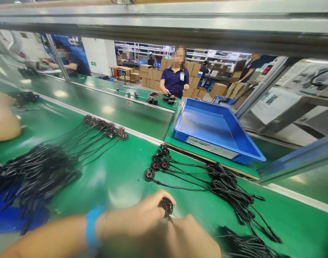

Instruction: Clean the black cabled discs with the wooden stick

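Observation:
My left hand (137,224), with a blue wristband, reaches in from the lower left and pinches a small round black and red part (166,206) with its thumb and fingers. My right hand (192,238) lies just below and right of that part, fingers curled against it; its fingertips are hidden. Ahead of both hands lie several of the same round parts (157,165) on black cables (225,188) on the green bench (118,172). A second bunch of cabled parts (106,128) spreads to the left.
A blue plastic tray (235,145) sits tilted at the right beyond the cables. A green conveyor (120,111) runs across behind the bench. A person in a dark shirt (175,80) works opposite, another person's arm (2,118) shows at the left. A metal rail (164,25) crosses overhead.

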Available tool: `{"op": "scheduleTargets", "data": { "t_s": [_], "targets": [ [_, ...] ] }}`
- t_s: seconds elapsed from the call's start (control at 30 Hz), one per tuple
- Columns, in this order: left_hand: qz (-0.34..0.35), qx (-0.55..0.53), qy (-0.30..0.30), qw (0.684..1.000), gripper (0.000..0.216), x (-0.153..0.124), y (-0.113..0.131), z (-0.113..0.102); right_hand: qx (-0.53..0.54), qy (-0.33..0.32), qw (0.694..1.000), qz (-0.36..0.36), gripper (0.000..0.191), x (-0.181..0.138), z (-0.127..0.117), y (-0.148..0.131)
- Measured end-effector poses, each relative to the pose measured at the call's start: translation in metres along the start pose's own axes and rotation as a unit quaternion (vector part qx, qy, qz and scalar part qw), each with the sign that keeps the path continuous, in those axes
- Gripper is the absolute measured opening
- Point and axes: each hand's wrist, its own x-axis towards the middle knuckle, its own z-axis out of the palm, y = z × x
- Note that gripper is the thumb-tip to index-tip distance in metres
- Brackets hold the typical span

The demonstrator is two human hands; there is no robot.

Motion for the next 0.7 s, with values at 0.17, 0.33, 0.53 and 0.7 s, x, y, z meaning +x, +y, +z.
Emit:
{"op": "scheduleTargets", "data": {
  "t_s": [0.17,0.33,0.53,0.7],
  "targets": [
    [0.028,0.036,0.027,0.999,0.025,0.003,0.009,0.003,0.024,0.007,0.999,0.027,0.018,0.001,0.002,-0.004],
    [-0.001,-0.016,0.029,0.999,0.021,0.008,0.008,0.005,0.018,-0.014,0.999,0.034,0.017,0.003,-0.003,-0.005],
    [-0.093,-0.098,0.009,0.991,0.031,0.007,-0.01,0.006,-0.021,-0.025,0.999,0.013,0.01,0.009,-0.01,-0.003],
    [-0.115,-0.101,-0.027,0.988,0.032,0.003,-0.01,0.003,-0.026,-0.026,0.999,0.036,0.014,0.011,-0.012,-0.007]
  ]
}}
